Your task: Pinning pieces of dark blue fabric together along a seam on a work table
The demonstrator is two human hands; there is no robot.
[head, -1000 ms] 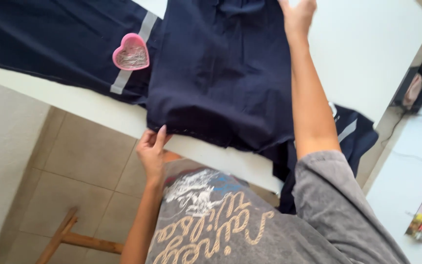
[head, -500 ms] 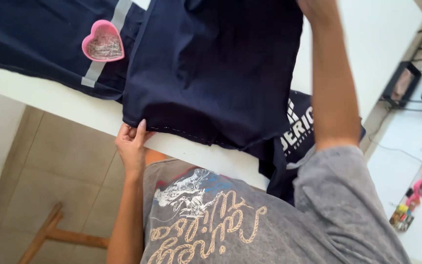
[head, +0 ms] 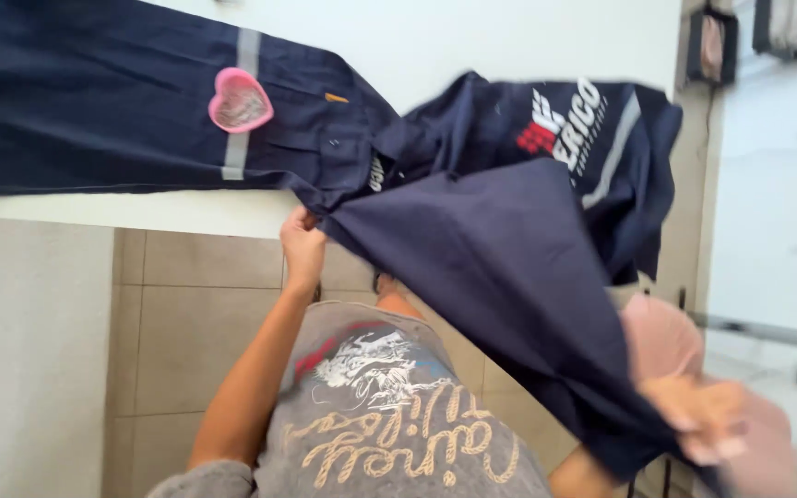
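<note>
Navy cloth fills most of the view: a dark blue work garment (head: 500, 267) with grey reflective stripes lies half on the white tabletop (head: 472, 37) and half pulled off its near edge. The left hand (head: 302, 242) sits at that edge, its fingers closed on a corner of the fabric just below the tabletop. The right hand (head: 707, 420) is low at the right, blurred by motion, and its fingers grip the far end of the same panel, so the cloth stretches taut and slanted between the two hands, over the person's grey printed shirt (head: 389, 415). The rest of the garment, with a printed emblem on its back, bunches on the tabletop behind the stretched panel. A pink heart-shaped object (head: 240, 100) rests on the flat left part of the garment, touching a grey stripe. Beige floor tiles (head: 186, 314) show beneath.
</note>
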